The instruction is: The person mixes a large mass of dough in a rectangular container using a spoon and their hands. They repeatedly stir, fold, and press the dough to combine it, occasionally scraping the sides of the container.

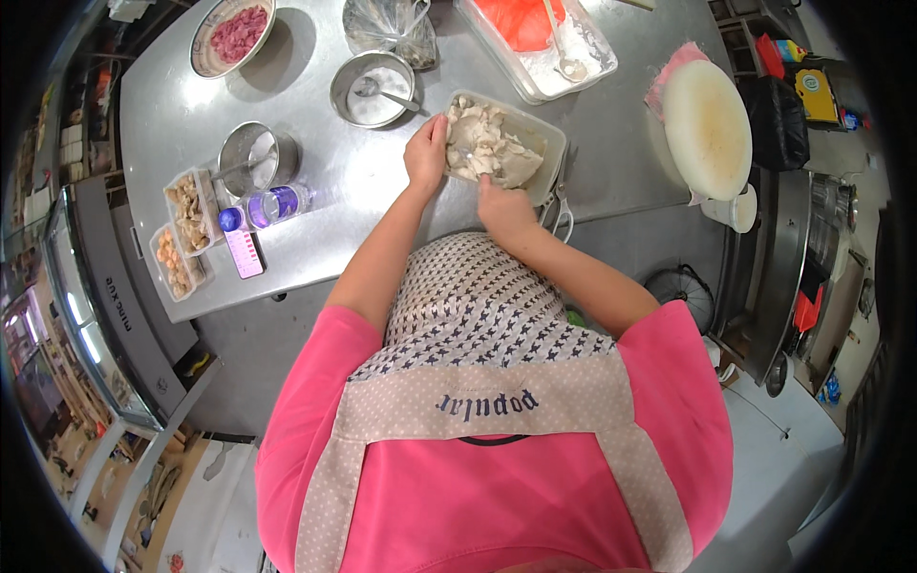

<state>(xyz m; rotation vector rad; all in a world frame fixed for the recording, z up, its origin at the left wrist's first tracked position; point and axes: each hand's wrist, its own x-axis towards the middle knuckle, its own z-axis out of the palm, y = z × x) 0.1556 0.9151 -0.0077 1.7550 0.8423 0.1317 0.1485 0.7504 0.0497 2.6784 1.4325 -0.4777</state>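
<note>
A rectangular plastic container [550, 143] sits near the front edge of the steel table, holding a pale, lumpy, paste-like food [512, 163]. My left hand [428, 154] grips the container's left side, thumb on the rim. Curled at the near side, my right hand [507, 211] has its fingertips against the food. Whether it holds a utensil is hidden. A pair of scissors [564, 208] with pale handles lies close to the container's right side.
On the steel table [365, 193] stand a bowl of raw meat [239, 36], two metal bowls [372, 89] of white granules with spoons, a tub of white powder [573, 54], a bottle [269, 205], a phone [246, 254] and food boxes [190, 211]. A round board [708, 129] stands right.
</note>
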